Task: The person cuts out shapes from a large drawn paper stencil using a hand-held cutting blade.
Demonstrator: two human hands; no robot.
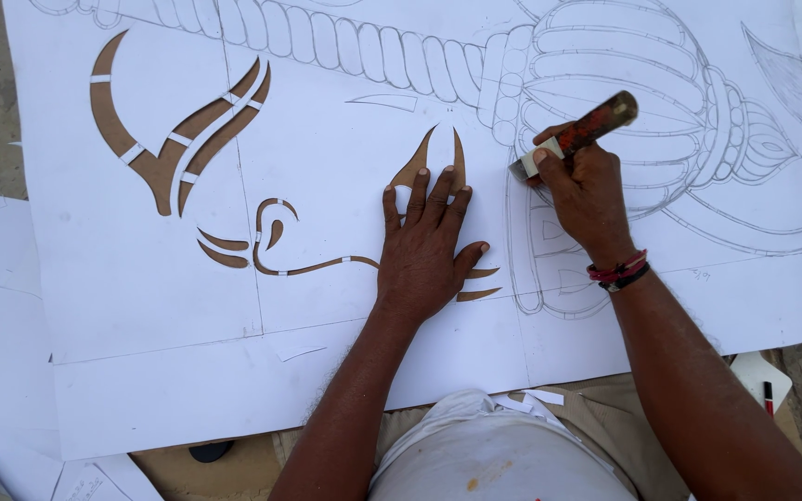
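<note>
The knife (573, 136) sits in the upper right of the frame, its red-and-dark handle slanting up to the right and its flat metal blade touching the paper (345, 306) at its lower left end. The right hand (587, 190) has its grip clamped on the knife handle, fingers curled round it, thumb near the blade. A red band and a dark band (619, 272) circle that wrist.

Just left of it, the left hand (429, 246) lies flat on the paper at the middle of the frame, its grip apart, fingers spread and holding nothing. Its fingertips rest at a pointed brown cutout (417, 165), and two slim cutouts show by the heel of the palm.

The paper is a large white sheet that fills most of the frame, pencilled with a rope-like band along the top and a ribbed, rounded ornament (661, 74) at the upper right. At the upper left a big curved cutout (155, 162) shows brown beneath, crossed by thin white bridges; smaller curled cutouts (271, 246) lie between it and the left hand.

White scraps (531, 401) lie on the person's lap at the bottom. A red-tipped pen (769, 397) lies on a white sheet at the lower right edge.
</note>
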